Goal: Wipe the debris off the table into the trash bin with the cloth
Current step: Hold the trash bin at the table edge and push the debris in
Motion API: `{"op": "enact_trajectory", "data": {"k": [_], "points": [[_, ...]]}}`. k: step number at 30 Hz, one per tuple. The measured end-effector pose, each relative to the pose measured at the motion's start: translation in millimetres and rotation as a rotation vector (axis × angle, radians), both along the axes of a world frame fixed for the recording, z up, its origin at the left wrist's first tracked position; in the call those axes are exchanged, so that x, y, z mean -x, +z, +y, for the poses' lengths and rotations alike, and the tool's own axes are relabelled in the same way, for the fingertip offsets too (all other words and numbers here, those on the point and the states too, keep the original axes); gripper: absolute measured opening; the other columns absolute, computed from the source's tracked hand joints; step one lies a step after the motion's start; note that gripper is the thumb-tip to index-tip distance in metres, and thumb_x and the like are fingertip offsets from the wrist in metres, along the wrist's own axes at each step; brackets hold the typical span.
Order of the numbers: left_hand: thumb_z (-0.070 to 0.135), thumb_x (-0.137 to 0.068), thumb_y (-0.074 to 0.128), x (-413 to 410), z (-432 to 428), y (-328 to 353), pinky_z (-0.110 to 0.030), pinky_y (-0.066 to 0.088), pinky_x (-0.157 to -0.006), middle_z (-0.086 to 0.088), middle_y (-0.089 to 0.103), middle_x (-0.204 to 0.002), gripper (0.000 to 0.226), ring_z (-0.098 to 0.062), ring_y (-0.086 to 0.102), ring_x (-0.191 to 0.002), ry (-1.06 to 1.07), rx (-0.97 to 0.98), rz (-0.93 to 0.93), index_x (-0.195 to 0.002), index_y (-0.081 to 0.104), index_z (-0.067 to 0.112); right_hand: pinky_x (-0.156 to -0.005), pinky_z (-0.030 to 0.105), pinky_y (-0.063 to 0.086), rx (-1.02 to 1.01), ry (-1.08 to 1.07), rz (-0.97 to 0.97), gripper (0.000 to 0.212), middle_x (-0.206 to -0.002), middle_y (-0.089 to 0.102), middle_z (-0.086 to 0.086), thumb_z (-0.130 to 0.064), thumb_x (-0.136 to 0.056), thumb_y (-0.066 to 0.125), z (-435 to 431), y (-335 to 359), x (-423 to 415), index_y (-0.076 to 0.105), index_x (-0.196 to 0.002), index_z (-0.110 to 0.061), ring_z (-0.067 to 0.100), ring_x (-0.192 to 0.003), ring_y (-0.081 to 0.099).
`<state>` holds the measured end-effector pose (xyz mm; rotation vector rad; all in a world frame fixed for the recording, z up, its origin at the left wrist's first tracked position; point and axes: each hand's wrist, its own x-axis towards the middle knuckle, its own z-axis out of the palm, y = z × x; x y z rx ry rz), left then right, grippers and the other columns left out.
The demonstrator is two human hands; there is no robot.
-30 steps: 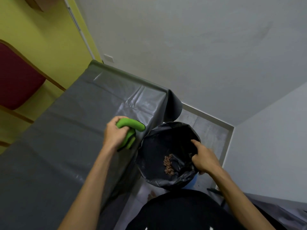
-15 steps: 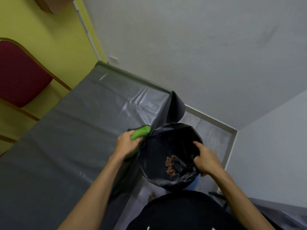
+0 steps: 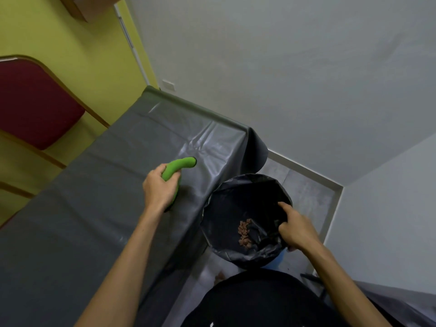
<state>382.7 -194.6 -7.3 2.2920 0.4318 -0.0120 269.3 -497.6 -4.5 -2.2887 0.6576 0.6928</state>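
Observation:
My left hand (image 3: 159, 188) grips a rolled green cloth (image 3: 178, 167) and presses it on the grey plastic-covered table (image 3: 94, 208), a little back from the table's right edge. A trash bin lined with a black bag (image 3: 247, 201) stands just below that edge. Brown debris (image 3: 244, 233) lies in a small heap at the bottom of the bag. My right hand (image 3: 296, 228) holds the bin's near-right rim, forefinger stretched along the bag. I see no debris on the tabletop.
A red-cushioned wooden chair (image 3: 35, 105) stands against the yellow wall left of the table. White walls close the corner behind and right of the bin. A few brown crumbs (image 3: 220, 276) lie on the floor below the bin.
My left hand has drawn the green cloth back from the table's edge at the bin, up and to the left onto the tabletop. My right hand has stayed on the bin rim.

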Motion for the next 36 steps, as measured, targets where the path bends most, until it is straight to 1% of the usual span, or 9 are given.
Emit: {"op": "enact_trajectory", "data": {"k": [5,8,10,15,21,24,26,31,36], "points": [[0.062,-0.078,0.065,12.4,13.7,-24.7,-0.045,0.035,-0.110,-0.020,0.043,-0.145,0.085,-0.040,0.042,-0.133,-0.277,-0.275,0.369,-0.151,0.029,0.039,-0.052,0.040,0.060,-0.007,-0.035,-0.032,0.075,-0.101,0.058,0.005,-0.002,-0.085,0.039,-1.7,-3.4,9.6,0.026,-0.151,-0.034,0.026,-0.060,0.067],[0.050,-0.084,0.067,49.9,-4.2,-27.8,-0.048,0.022,-0.117,-0.014,0.024,-0.158,0.076,-0.036,0.022,-0.144,-0.236,-0.259,0.245,-0.150,0.032,0.041,-0.050,0.040,0.059,-0.025,-0.087,-0.057,0.078,-0.096,0.063,0.004,0.000,-0.081,0.037,-7.2,-7.2,19.6,0.030,-0.148,-0.039,0.026,-0.057,0.067],[0.038,-0.087,0.067,74.6,-20.9,-24.6,-0.044,0.021,-0.118,-0.013,0.028,-0.156,0.062,-0.032,0.023,-0.143,-0.192,-0.137,0.084,-0.145,0.045,0.035,-0.051,0.039,0.059,-0.044,-0.128,-0.081,0.079,-0.101,0.062,0.004,0.002,-0.081,0.036,-10.9,-7.7,26.4,0.032,-0.147,-0.042,0.026,-0.059,0.067],[0.028,-0.095,0.060,123.6,-63.0,-29.6,-0.028,0.030,-0.113,-0.006,0.043,-0.142,0.036,-0.021,0.039,-0.134,-0.202,0.135,0.035,-0.131,0.061,0.033,-0.048,0.018,0.047,-0.052,-0.202,-0.177,0.074,-0.135,0.056,0.007,0.003,-0.087,0.038,-18.1,-5.8,46.2,0.034,-0.147,-0.040,0.006,-0.064,0.056],[0.042,-0.103,0.037,142.2,-94.9,-42.5,-0.024,0.030,-0.110,0.001,0.043,-0.151,0.042,-0.015,0.039,-0.139,-0.364,0.283,0.346,-0.145,0.040,0.044,-0.053,0.016,0.040,-0.047,-0.298,-0.234,0.073,-0.139,0.054,0.005,0.002,-0.089,0.039,-33.0,-8.7,63.3,0.033,-0.147,-0.043,0.001,-0.070,0.052],[0.032,-0.104,0.037,136.4,-107.4,-41.5,0.003,0.036,-0.074,0.026,0.056,-0.104,0.051,0.004,0.057,-0.091,-0.386,0.309,0.507,-0.153,0.023,0.042,-0.049,0.018,0.039,-0.027,-0.304,-0.225,0.076,-0.138,0.055,0.006,0.002,-0.089,0.039,-41.4,-9.1,58.7,0.031,-0.148,-0.045,0.004,-0.067,0.054],[0.023,-0.101,0.040,128.6,-113.4,-40.3,-0.001,0.041,-0.051,0.023,0.046,-0.081,0.063,0.001,0.051,-0.066,-0.378,0.304,0.586,-0.154,0.012,0.043,-0.048,0.018,0.039,-0.029,-0.297,-0.212,0.076,-0.141,0.053,0.007,0.002,-0.089,0.039,-46.5,-13.2,53.9,0.030,-0.148,-0.045,0.007,-0.066,0.055],[0.011,-0.092,0.049,104.5,-142.0,-47.7,-0.035,0.061,-0.059,0.006,0.049,-0.118,0.087,-0.016,0.074,-0.066,-0.362,0.370,0.725,-0.150,0.000,0.054,-0.044,0.011,0.038,-0.053,-0.293,-0.201,0.074,-0.141,0.052,0.007,0.004,-0.091,0.039,-74.2,-24.7,37.2,0.029,-0.149,-0.042,0.000,-0.062,0.048],[-0.004,-0.085,0.049,77.7,-189.1,-64.5,-0.030,0.058,-0.058,-0.002,0.044,-0.150,0.094,-0.020,0.069,-0.083,-0.376,0.374,0.675,-0.153,0.009,0.047,-0.064,0.015,0.044,-0.059,-0.305,-0.207,0.072,-0.136,0.057,0.006,0.000,-0.092,0.043,-125.2,-43.7,21.3,0.031,-0.148,-0.044,0.007,-0.074,0.056]]}}
